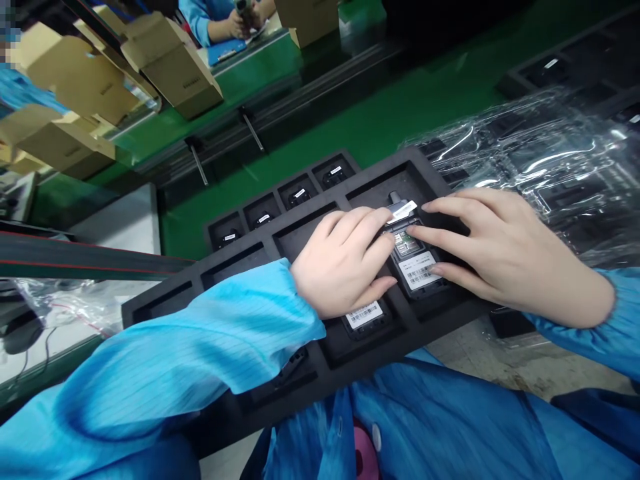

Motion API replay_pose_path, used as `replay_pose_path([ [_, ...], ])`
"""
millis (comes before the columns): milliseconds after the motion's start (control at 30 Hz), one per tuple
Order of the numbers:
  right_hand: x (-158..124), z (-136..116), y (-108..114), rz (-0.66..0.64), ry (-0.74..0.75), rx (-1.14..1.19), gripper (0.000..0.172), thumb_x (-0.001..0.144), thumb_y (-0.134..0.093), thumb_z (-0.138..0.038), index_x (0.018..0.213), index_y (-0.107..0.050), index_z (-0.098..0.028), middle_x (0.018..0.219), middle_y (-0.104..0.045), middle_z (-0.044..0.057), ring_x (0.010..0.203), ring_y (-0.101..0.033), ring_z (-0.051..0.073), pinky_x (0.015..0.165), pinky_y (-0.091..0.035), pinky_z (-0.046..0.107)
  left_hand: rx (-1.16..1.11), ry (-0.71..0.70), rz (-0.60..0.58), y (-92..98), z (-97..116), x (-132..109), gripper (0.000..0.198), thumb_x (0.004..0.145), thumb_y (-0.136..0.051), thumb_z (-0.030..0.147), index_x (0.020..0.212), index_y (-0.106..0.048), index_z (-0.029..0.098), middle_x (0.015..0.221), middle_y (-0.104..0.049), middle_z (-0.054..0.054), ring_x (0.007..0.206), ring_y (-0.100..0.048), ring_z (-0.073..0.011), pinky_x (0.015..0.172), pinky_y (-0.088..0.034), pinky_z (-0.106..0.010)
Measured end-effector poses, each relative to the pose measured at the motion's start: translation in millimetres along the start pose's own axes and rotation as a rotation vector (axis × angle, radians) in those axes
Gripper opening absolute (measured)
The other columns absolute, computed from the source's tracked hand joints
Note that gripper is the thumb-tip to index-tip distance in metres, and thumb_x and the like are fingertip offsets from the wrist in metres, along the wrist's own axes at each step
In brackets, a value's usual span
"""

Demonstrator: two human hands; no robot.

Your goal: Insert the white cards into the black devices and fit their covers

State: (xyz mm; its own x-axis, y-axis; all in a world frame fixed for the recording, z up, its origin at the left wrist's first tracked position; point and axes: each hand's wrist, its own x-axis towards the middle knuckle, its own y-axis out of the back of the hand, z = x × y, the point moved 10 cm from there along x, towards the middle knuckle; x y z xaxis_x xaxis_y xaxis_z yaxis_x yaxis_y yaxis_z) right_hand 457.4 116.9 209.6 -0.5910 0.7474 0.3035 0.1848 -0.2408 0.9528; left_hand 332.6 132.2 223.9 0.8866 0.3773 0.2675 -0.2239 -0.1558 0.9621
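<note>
A black handheld radio (417, 267) with a stubby antenna lies back up in a compartment of the black foam tray (345, 200). Its back is uncovered, showing a small circuit area and a white barcode label. My left hand (345, 260) reaches over from the left, its curled fingertips gripping the radio's upper left edge by a white strip. From the right, my right hand (490, 240) spreads its fingers over the same radio, the index tip at the circuit area and the thumb by the label. A second radio (367, 319) lies partly hidden beneath my left hand.
Behind the tray, another black tray (220, 227) holds several dark devices with white labels. Clear plastic packaging (545, 167) lies at the right. Open cardboard boxes (173, 67) stand at the far left, near a co-worker's hands (243, 23). A dark rail (90, 253) crosses at left.
</note>
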Motion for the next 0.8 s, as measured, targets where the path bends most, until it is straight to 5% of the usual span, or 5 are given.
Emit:
replay_pose_path([
  [300,-3.1,2.4,2.4,0.037,-0.016,0.082,0.046,0.100,-0.056,-0.042,0.137,-0.062,-0.017,0.142,-0.055,0.016,0.131,-0.050,0.035,0.109,-0.045,0.056,0.027,0.031,-0.092,-5.1,-0.6,1.3,0.043,0.099,-0.055,0.043,0.127,-0.063,0.011,0.146,-0.055,-0.024,0.133,-0.053,-0.0369,0.102,-0.044,-0.048],
  [567,-16.2,-6.3,7.4,0.075,0.021,0.048,0.031,0.098,-0.060,-0.037,0.123,-0.070,-0.022,0.138,-0.061,0.011,0.130,-0.052,0.034,0.103,-0.048,0.054,-0.056,0.051,-0.107,-13.0,-0.9,-0.7,0.057,0.099,-0.058,0.048,0.144,-0.055,0.013,0.151,-0.051,-0.023,0.137,-0.050,-0.0371,0.105,-0.044,-0.050],
  [667,-14.5,-5.7,7.1,0.073,0.020,0.031,0.037,0.097,-0.061,-0.038,0.130,-0.067,-0.022,0.140,-0.060,0.011,0.129,-0.053,0.035,0.104,-0.048,0.055,-0.100,0.094,-0.103,-15.4,-2.3,1.9,0.064,0.097,-0.058,0.057,0.143,-0.057,0.013,0.152,-0.050,-0.024,0.140,-0.047,-0.0382,0.109,-0.044,-0.053],
  [800,-9.3,-9.1,17.3,0.157,0.051,0.093,0.049,0.092,-0.069,-0.030,0.139,-0.065,-0.022,0.137,-0.062,0.018,0.124,-0.057,0.038,0.103,-0.049,0.055,-0.070,0.108,-0.155,3.6,3.4,-1.5,0.073,0.097,-0.058,0.062,0.155,-0.048,0.018,0.162,-0.042,-0.019,0.147,-0.043,-0.0340,0.115,-0.044,-0.051],
])
